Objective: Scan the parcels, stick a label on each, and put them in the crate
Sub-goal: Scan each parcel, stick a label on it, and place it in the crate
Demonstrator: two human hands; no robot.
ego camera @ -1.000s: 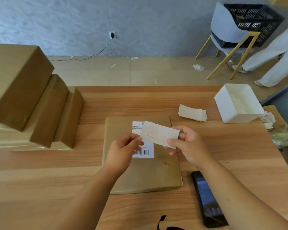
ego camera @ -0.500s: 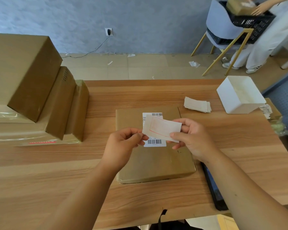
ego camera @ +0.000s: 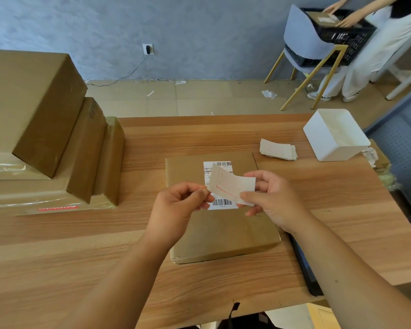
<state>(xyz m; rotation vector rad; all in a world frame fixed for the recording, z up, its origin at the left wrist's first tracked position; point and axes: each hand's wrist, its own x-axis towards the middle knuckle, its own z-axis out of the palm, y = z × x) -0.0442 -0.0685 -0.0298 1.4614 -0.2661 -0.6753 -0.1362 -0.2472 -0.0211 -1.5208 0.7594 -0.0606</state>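
Head view: label over parcel

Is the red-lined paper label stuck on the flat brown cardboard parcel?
No, the left hand and right hand pinch the label above the parcel.

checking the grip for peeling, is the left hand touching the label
Touching. The head view shows the left hand pinching the label at its left corner, while the right hand holds the other end.

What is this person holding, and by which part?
A paper label, above the flat parcel: the right hand pinches its right end, and the left hand pinches its left edge.
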